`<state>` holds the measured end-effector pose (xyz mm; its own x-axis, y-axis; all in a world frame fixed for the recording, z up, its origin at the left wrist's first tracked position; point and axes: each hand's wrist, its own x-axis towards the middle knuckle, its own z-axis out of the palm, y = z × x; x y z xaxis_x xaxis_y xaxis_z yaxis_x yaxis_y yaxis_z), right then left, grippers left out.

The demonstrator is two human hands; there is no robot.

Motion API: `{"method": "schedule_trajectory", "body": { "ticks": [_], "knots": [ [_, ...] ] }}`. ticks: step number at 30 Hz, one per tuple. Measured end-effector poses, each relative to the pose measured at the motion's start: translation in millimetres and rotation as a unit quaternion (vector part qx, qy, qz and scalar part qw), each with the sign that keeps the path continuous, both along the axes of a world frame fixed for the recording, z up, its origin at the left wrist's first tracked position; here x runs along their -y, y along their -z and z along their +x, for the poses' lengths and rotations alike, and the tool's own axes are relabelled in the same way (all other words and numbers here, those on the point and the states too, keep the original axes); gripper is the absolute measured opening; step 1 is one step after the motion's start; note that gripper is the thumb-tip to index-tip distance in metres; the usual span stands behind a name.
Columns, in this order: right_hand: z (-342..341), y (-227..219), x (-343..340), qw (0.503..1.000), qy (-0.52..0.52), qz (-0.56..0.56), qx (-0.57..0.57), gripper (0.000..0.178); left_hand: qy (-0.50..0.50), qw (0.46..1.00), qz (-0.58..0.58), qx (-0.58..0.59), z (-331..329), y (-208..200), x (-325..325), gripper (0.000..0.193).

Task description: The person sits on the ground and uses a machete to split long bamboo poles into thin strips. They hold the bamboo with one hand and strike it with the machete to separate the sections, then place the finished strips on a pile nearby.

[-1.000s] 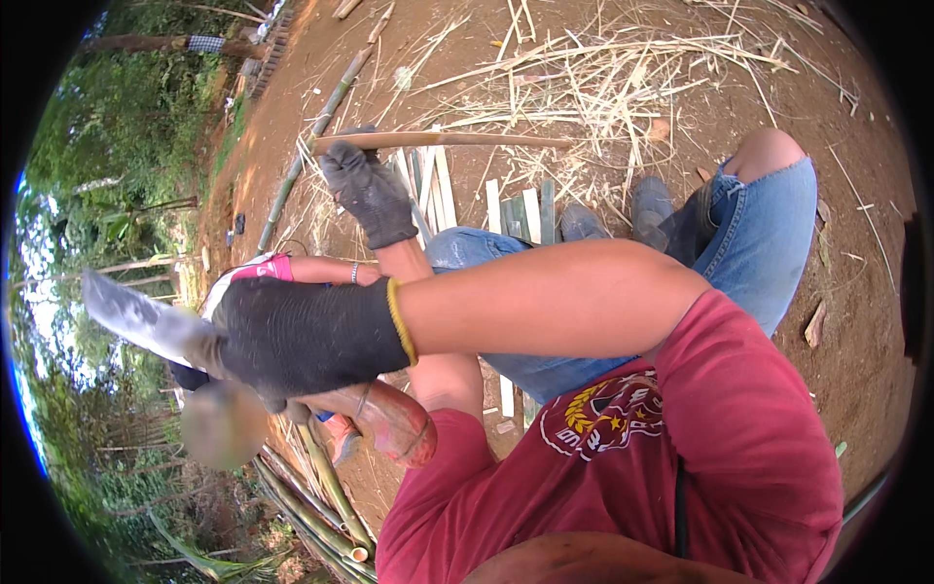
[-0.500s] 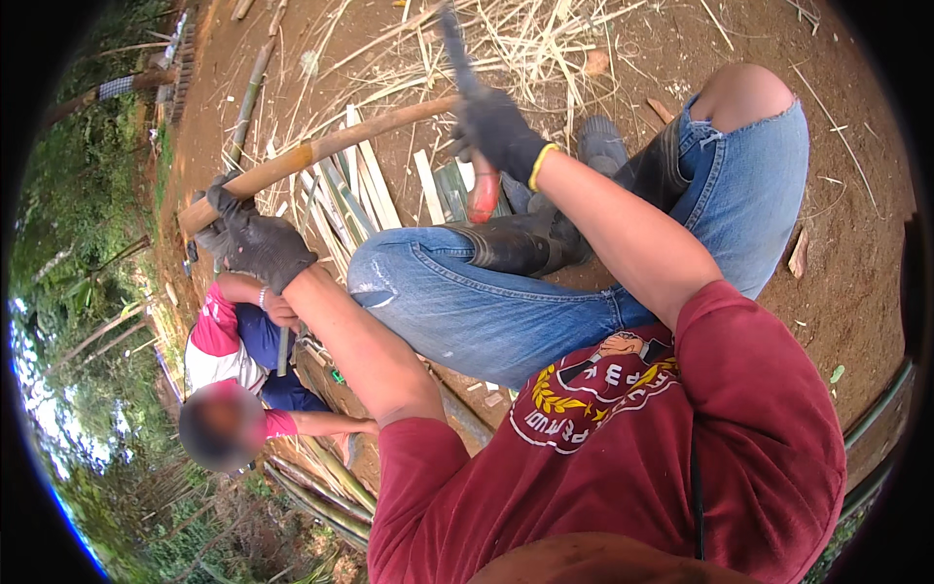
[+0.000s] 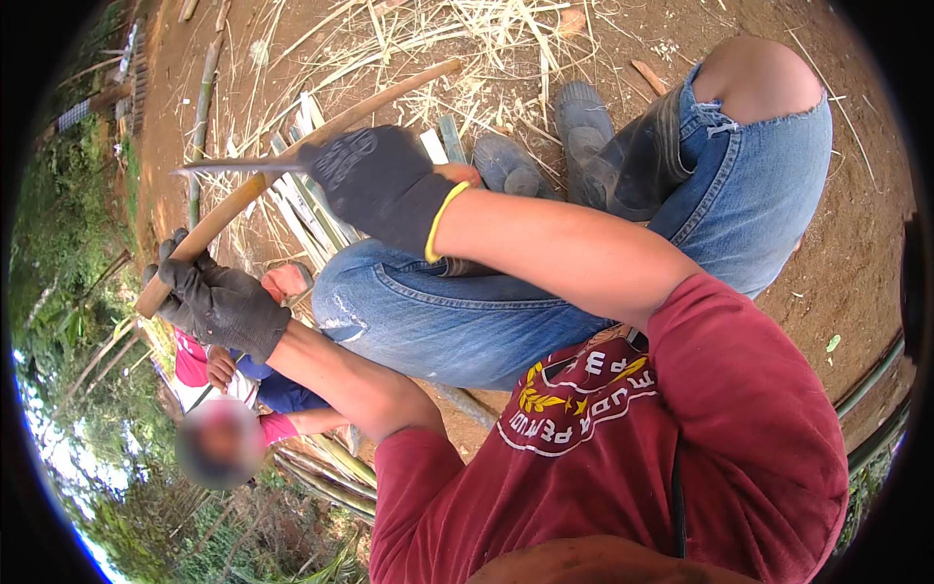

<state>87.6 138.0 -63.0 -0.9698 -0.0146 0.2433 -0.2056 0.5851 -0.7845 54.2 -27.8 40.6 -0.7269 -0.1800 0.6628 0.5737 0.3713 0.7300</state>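
My left hand (image 3: 229, 302), in a dark work glove, is closed round the lower left end of a long brown bamboo pole (image 3: 389, 95). The pole slants up to the right, its thin far end over the ground. My right hand (image 3: 375, 190), in a black glove with a yellow cuff, grips a machete, its fingers mostly hidden behind the back of the glove. The dark blade (image 3: 229, 166) points left and crosses the pole above my left hand. A bit of the reddish handle (image 3: 459, 174) shows past my right hand.
Split bamboo strips (image 3: 304, 219) lie beyond my bent knee, with pale shavings (image 3: 506, 39) farther off. My dark rubber boots (image 3: 584, 122) rest on brown soil. Another person (image 3: 282, 389) sits at the left, near a reddish object (image 3: 285, 281). Trees fill the left edge.
My right hand has swung left and nearer with the machete; its blade has turned from pointing up to pointing left across the pole. My left hand has shifted left and down with the pole.
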Motion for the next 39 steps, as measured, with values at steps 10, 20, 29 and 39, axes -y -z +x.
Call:
{"method": "schedule_trajectory", "body": {
  "ticks": [10,20,29,39],
  "knots": [
    [-20.5,141.1,-60.9,0.983,0.015,0.138,0.119,0.027,0.049,0.997,0.049,0.019,-7.2,4.0,21.6,0.033],
    [-36.5,220.5,-99.9,0.929,0.025,0.207,0.306,0.028,0.069,0.993,0.096,0.028,-4.5,2.9,32.9,0.035],
    [-41.3,278.8,-122.7,0.922,0.031,0.057,0.382,0.022,0.154,0.974,0.16,0.05,-1.5,-0.8,17.6,0.038],
    [-40.9,103.2,-66.1,0.662,0.25,-0.653,0.271,0.025,0.127,0.947,0.292,0.049,-11.6,-14.7,9.0,0.05]
  ]
}}
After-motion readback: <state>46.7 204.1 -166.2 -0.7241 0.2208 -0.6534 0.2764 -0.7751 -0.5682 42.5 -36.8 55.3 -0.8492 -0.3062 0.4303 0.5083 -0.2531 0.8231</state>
